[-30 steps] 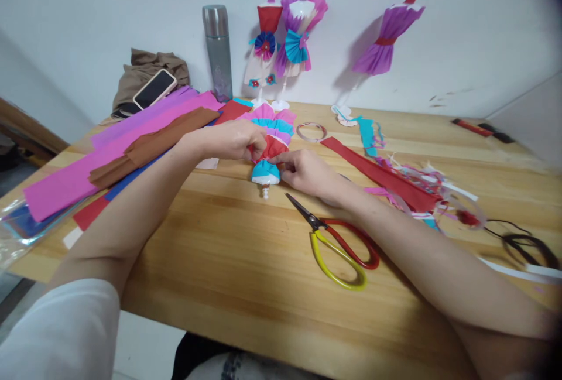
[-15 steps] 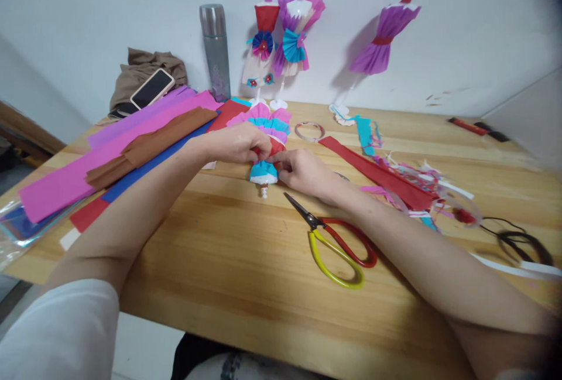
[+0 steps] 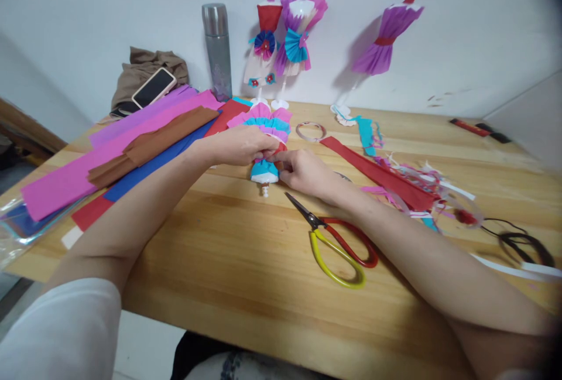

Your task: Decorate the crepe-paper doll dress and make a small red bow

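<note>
A miniature dress form (image 3: 264, 171) lies on the table with its beaded neck towards me. It wears a crepe-paper dress with a turquoise bodice, a red waist and a skirt (image 3: 267, 121) of pink, turquoise and purple ruffles. My left hand (image 3: 248, 144) reaches over from the left, fingers bent and closed on the red paper at the waist, which it mostly covers. From the right, my right hand (image 3: 304, 174) grips the waist with curled fingers, its index fingertip against the red paper. Scissors (image 3: 314, 222) with red and yellow handles lie just below my right hand.
Crepe-paper strips (image 3: 70, 184) are stacked at left, near a phone (image 3: 153, 88) and a flask (image 3: 217, 55). Dressed miniature forms (image 3: 296, 46) stand along the wall. A tape roll (image 3: 311, 131), a red strip (image 3: 377, 172) and paper scraps (image 3: 421, 178) lie at right.
My left hand has shifted slightly right across the waist, its fingers now covering more of the red paper. My right hand holds nearly the same spot. The scissors stay put.
</note>
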A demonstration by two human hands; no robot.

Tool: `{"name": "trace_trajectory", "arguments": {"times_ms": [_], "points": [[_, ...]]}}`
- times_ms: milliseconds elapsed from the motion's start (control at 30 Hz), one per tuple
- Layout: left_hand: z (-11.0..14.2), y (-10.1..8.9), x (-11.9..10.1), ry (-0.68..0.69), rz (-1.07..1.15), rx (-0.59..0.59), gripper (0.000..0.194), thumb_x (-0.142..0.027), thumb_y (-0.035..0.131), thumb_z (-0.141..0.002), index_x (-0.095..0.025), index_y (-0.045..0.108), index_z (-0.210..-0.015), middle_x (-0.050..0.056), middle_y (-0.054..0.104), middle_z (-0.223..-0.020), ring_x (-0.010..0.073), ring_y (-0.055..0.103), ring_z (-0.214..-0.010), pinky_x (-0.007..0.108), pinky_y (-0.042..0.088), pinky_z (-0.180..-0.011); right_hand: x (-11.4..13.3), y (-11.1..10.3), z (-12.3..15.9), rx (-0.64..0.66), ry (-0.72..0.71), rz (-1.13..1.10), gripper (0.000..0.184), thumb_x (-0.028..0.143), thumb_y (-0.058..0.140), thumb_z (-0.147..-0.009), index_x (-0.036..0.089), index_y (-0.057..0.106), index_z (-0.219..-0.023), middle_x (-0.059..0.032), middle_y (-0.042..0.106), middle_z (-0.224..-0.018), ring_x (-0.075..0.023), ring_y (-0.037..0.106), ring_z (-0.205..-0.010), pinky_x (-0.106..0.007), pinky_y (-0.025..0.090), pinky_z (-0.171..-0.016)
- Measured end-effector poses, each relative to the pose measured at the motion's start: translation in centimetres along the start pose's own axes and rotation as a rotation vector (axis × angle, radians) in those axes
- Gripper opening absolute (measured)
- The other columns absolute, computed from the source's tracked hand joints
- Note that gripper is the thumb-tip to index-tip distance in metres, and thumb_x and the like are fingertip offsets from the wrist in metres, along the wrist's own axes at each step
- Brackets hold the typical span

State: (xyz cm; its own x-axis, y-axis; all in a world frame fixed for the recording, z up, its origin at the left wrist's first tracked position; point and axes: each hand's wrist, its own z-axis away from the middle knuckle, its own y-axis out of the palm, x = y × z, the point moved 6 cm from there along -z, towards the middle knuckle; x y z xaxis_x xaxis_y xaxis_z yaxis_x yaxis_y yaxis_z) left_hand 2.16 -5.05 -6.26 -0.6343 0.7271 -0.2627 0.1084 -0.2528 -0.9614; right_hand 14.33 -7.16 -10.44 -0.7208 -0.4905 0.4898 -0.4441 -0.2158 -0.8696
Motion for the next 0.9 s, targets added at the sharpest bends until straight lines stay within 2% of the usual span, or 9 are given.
{"name": "trace_trajectory", "arguments": {"times_ms": [133,267,467,700,900], "points": [[-0.2,0.3,0.3,0.049,0.004,-0.036,0.017,-0.004,0.052,-0.086,-0.017,0.063,-0.085,0.003,0.069,-0.085,0.0155,0.047,-0.076,0.029,0.03,-0.072,-0.1,0.1,0.0,-0.001,-0.008,0.001,0.035,0.013,0.057,-0.084,0.019,0.079,-0.11,-0.0027,0.069,-0.07,-0.0156,0.052,-0.059,-0.029,0.033,-0.061],[-0.3,0.6,0.9,0.041,0.018,-0.071,0.014,-0.008,0.053,-0.088,-0.018,0.06,-0.083,0.002,0.067,-0.083,0.0152,0.045,-0.073,0.029,0.029,-0.07,0.0,0.0,0.1,0.005,0.002,0.014,0.033,0.012,0.056,-0.084,0.018,0.079,-0.108,-0.0036,0.07,-0.073,-0.0156,0.053,-0.06,-0.029,0.032,-0.061],[-0.8,1.4,1.0,0.065,0.003,-0.099,0.013,-0.012,0.053,-0.089,-0.018,0.064,-0.084,0.002,0.066,-0.081,0.016,0.049,-0.07,0.031,0.03,-0.067,0.0,-0.1,0.0,0.016,0.001,0.031,0.034,0.012,0.056,-0.084,0.018,0.08,-0.108,-0.0045,0.072,-0.077,-0.016,0.055,-0.062,-0.03,0.034,-0.063],[-0.9,1.5,0.2,0.022,-0.086,-0.179,0.015,-0.016,0.054,-0.09,-0.02,0.068,-0.085,0.004,0.073,-0.087,0.0175,0.058,-0.076,0.03,0.035,-0.069,-0.1,-0.3,0.0,0.038,0.005,0.013,0.031,0.014,0.054,-0.086,0.018,0.08,-0.104,-0.0044,0.073,-0.076,-0.0163,0.055,-0.063,-0.029,0.035,-0.064],[-0.8,1.5,0.2,-0.085,-0.122,-0.163,0.019,-0.017,0.052,-0.093,-0.018,0.071,-0.09,0.005,0.075,-0.093,0.0178,0.06,-0.08,0.029,0.036,-0.069,-0.1,-0.2,-0.1,0.041,0.0,0.029,0.035,0.013,0.054,-0.085,0.016,0.08,-0.109,-0.0043,0.071,-0.074,-0.0157,0.053,-0.061,-0.029,0.035,-0.065]]}}
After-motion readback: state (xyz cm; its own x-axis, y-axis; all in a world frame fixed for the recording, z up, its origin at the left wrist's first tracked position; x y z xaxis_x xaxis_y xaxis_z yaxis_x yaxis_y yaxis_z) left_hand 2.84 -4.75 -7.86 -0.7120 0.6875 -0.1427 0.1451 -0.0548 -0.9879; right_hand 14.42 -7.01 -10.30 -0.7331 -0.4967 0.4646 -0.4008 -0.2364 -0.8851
